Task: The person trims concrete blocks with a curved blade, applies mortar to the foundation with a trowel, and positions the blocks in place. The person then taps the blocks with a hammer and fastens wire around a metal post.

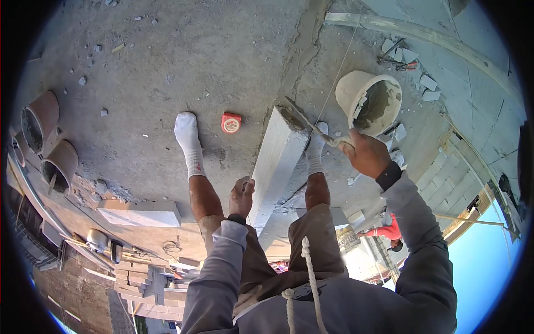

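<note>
Now my right hand is wrapped round the trowel, blade at the block's end farthest from my left hand, which sits half-curled beside the block, grip unclear. Best steady it, keeping the blade flat.

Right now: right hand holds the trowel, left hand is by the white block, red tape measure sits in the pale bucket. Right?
The red tape measure isn't in the pale bucket: the head view shows it on the floor, between left foot and white block. Right hand, trowel and left hand: as you said.
</note>
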Action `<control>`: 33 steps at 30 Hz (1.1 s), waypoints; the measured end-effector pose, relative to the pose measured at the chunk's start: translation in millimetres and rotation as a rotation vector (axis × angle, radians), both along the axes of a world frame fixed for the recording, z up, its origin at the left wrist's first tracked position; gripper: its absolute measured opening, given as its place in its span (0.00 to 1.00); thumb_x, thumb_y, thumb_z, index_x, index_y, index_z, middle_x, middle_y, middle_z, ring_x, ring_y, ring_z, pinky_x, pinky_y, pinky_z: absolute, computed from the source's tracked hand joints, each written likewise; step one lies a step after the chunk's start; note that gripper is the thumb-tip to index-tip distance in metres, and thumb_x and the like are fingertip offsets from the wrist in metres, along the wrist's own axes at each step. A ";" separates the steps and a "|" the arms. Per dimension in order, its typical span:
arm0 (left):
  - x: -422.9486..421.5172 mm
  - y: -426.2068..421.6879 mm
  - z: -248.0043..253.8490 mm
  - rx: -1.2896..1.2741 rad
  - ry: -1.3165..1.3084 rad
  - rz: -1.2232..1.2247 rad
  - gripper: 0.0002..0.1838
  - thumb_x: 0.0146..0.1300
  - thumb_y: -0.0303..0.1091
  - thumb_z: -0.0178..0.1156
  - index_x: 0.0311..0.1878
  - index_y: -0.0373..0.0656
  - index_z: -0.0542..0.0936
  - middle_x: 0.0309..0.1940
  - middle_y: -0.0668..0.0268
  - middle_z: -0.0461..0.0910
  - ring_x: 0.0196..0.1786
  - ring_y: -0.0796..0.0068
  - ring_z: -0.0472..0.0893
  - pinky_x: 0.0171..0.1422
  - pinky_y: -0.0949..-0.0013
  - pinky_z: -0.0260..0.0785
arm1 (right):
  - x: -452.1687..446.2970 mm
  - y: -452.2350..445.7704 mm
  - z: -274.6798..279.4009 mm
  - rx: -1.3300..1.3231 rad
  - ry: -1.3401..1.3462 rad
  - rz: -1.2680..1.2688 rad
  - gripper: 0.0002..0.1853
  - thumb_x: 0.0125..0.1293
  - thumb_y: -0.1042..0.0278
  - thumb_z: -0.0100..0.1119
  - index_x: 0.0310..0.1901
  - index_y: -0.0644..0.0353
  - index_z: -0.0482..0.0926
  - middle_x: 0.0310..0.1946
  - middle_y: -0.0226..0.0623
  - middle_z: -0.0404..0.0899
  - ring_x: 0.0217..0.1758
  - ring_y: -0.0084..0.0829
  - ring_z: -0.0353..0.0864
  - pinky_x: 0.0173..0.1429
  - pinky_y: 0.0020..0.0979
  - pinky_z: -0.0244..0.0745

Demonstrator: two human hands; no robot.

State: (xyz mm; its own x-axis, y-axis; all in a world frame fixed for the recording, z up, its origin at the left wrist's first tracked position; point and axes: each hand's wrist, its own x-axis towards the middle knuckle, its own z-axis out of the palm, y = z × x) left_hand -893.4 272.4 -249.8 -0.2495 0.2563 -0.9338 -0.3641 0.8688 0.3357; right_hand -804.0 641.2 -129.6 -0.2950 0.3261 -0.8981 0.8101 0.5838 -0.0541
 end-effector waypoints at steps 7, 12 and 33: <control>-17.9 -17.9 2.5 -0.016 -0.056 0.217 0.23 0.68 0.47 0.54 0.53 0.34 0.78 0.38 0.50 0.84 0.41 0.62 0.84 0.49 0.63 0.75 | -52.9 4.9 -179.4 -0.186 -0.423 0.546 0.21 0.66 0.55 0.51 0.49 0.64 0.82 0.49 0.53 0.82 0.52 0.48 0.83 0.55 0.46 0.77; -48.5 4.8 18.0 -0.033 -0.134 0.394 0.21 0.69 0.42 0.56 0.54 0.32 0.78 0.40 0.50 0.83 0.41 0.62 0.84 0.50 0.64 0.74 | -62.6 1.6 -228.7 -0.277 -0.579 0.624 0.23 0.65 0.53 0.54 0.49 0.66 0.83 0.50 0.51 0.82 0.45 0.48 0.85 0.51 0.47 0.77; -50.5 -2.1 5.6 0.021 -0.153 0.450 0.26 0.69 0.47 0.57 0.58 0.33 0.76 0.43 0.56 0.83 0.44 0.67 0.84 0.47 0.68 0.73 | -65.9 2.3 -235.3 -0.095 -0.608 0.650 0.27 0.56 0.51 0.64 0.52 0.63 0.82 0.51 0.47 0.83 0.55 0.46 0.82 0.62 0.41 0.74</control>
State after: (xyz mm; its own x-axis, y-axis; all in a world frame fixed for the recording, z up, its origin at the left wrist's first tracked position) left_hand -944.0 270.3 -244.2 -0.1998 0.1732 -0.9644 -0.7495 0.6070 0.2643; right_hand -870.0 643.5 -364.9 0.1397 0.1768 -0.9743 0.2249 0.9525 0.2051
